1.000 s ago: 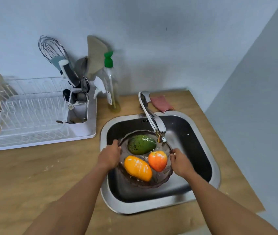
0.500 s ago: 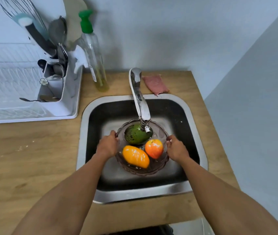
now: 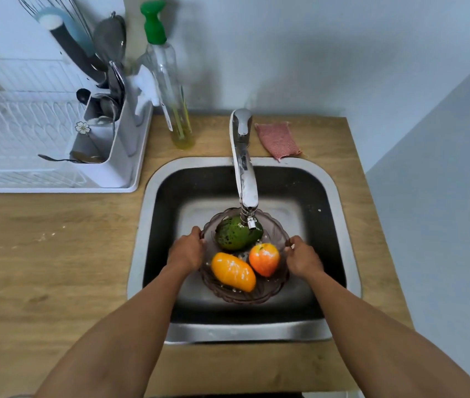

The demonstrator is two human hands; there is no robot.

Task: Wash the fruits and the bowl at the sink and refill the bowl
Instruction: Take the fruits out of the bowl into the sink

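A brownish see-through glass bowl [image 3: 256, 295] with a scalloped rim sits low inside the steel sink [image 3: 149, 225], under the chrome tap's spout [image 3: 246, 185]. Three fruits lie in it: a green speckled mango [image 3: 232, 235] at the back, partly behind the spout tip, an orange-yellow mango [image 3: 233, 272] at the front left, and a red-orange apple [image 3: 264, 259] at the front right. My left hand [image 3: 187, 250] grips the bowl's left rim. My right hand [image 3: 302, 257] grips its right rim. Droplets show on the fruits.
A soap bottle [image 3: 172, 90] with a green cap stands behind the sink on the wooden counter [image 3: 56, 268]. A pink cloth [image 3: 277, 140] lies right of the tap base. At the left, a white dish rack [image 3: 27, 139] has a cutlery holder [image 3: 107, 145]. Walls close off the back and right.
The bowl, held in both hands, has gone lower into the sink and further under the spout. The view has shifted closer over the sink.
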